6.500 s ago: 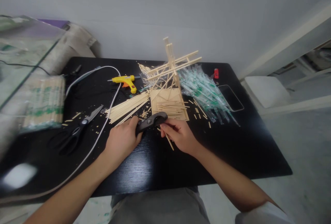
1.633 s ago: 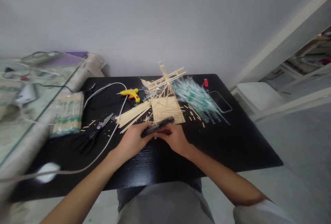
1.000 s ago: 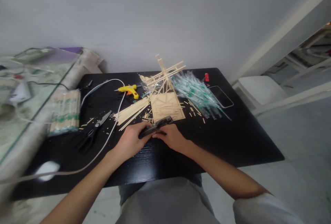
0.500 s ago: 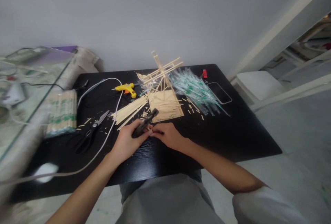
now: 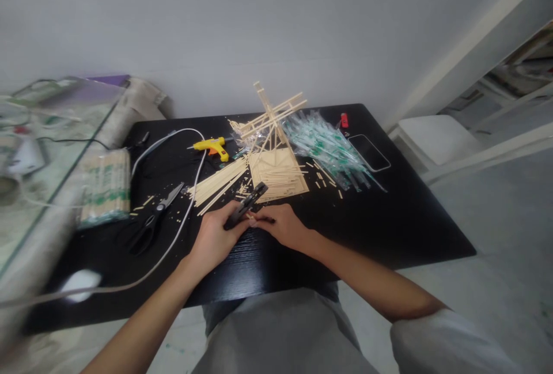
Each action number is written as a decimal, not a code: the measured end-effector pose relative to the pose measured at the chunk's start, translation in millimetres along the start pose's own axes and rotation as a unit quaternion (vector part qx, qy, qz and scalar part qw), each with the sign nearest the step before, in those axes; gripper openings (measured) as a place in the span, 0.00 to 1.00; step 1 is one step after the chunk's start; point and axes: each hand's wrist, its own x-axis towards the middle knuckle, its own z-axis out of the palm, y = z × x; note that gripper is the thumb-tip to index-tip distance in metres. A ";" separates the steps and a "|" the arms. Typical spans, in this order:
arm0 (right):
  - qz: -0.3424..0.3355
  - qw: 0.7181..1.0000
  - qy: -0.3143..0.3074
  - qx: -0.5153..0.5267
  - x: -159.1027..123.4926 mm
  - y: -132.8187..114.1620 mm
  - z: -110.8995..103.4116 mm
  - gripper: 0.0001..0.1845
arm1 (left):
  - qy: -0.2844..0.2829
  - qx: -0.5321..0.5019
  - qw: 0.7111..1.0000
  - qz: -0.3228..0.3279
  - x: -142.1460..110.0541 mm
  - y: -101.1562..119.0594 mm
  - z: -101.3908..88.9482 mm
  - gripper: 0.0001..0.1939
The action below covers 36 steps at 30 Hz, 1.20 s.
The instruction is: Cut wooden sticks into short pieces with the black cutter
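Note:
My left hand (image 5: 216,234) is closed around a black elongated hand tool (image 5: 246,206), whose far end points up and to the right; its exact kind does not show. Close beside it, my right hand (image 5: 283,225) is pinched shut, its fingertips meeting those of the left over a small pale bit that I cannot make out. Just beyond both hands lies a square base of wooden sticks (image 5: 276,189), carrying loose sticks. On it stands a windmill-like stick model (image 5: 273,123) with crossed, ladder-like blades.
Loose sticks (image 5: 220,181), a yellow glue gun (image 5: 212,147) and black-handled scissors (image 5: 153,221) lie left of the base, near a white cable (image 5: 184,230) and a packed stick bundle (image 5: 106,184). Clear-and-green wrappers (image 5: 326,146), a phone (image 5: 369,152) and a red object (image 5: 344,120) lie right.
The view has shifted slightly. Both hands stay together in nearly the same place, with the black tool still in the left one.

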 end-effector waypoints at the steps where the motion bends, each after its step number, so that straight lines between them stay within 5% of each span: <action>1: 0.005 1.000 0.001 0.002 0.2 0.3 0.2 0.02 | -0.001 -0.003 1.000 -0.002 -0.1 -0.4 0.1 0.07; 15: 0.051 0.998 -0.025 0.040 2.8 0.1 -6.3 0.03 | -0.011 0.027 1.000 0.010 4.0 5.8 -1.0 0.06; 21: 0.080 0.988 -0.070 0.112 4.9 0.2 -24.3 0.17 | -0.007 0.056 0.998 0.036 7.5 10.8 -3.3 0.05; 36: 0.021 0.999 -0.033 0.030 5.3 2.2 -14.5 0.05 | 0.000 -0.005 1.000 0.004 8.5 7.2 2.2 0.05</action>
